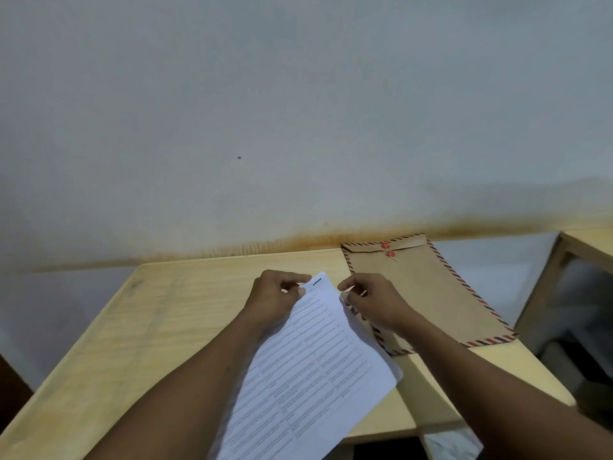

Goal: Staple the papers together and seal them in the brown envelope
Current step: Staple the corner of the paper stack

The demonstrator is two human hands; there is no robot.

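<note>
Left hand (273, 298) and right hand (373, 302) pinch the far edge of the papers (311, 370). The brown envelope (428, 293) lies just right of the papers.

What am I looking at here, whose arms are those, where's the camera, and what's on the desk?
There is no machine here: these are a person's two bare arms, seen from one wide-angle camera worn on their head, looking forward and down. That is why the arms come in from the bottom and the wall looks curved. The left hand and right hand pinch the far corners of a set of printed papers, which reach back toward the person. They sit over a light wooden table against a pale wall. Beside the right hand lies a brown envelope with a striped border and a flap closed by red string buttons. No stapler shows in this view.
</note>
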